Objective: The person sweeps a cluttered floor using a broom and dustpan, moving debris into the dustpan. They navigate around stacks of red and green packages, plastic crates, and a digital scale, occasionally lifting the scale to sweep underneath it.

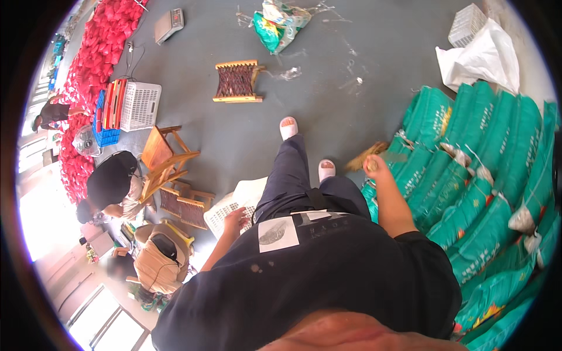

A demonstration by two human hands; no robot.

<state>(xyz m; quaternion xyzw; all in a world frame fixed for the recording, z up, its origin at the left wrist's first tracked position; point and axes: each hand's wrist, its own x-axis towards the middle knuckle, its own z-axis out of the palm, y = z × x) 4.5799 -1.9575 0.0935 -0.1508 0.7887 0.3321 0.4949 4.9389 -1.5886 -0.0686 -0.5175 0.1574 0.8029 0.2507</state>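
On the right, my right hand (374, 167) is closed around the handle of a straw broom (364, 157), whose bristles point left over the floor, close to the stacked green sacks. At my left side, my left hand (236, 220) hangs loosely with its fingers slightly bent and apart. Behind it is a white perforated plastic basket (218, 215); whether the hand touches it I cannot tell. My feet, in pale slippers (288, 128), stand on the grey floor.
Full green sacks (468, 169) are piled on the right. Ahead lie a low wooden stool (237, 82) and crumpled plastic packaging (281, 26). A wooden chair (167, 155), a white crate (140, 105) and two bending people (111, 178) are at left, with red bags (99, 58) beyond.
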